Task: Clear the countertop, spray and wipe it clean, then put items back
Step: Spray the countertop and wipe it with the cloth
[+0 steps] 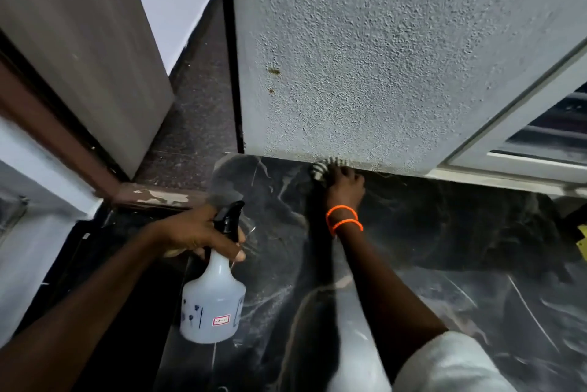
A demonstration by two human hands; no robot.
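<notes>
My left hand (203,234) grips the neck of a translucent white spray bottle (212,302) with a black trigger head, held upright over the left edge of the black marble countertop (444,264). My right hand (344,186), with orange bands on the wrist, presses a striped black-and-white cloth (320,169) onto the counter at its far edge, right where it meets the rough white wall (365,58). Most of the cloth is hidden under my fingers.
A grey door (82,51) and brown frame stand at the left, with dark floor (193,112) beyond. A white window frame (521,137) runs along the right. A yellow object (583,239) peeks in at the right edge of the counter.
</notes>
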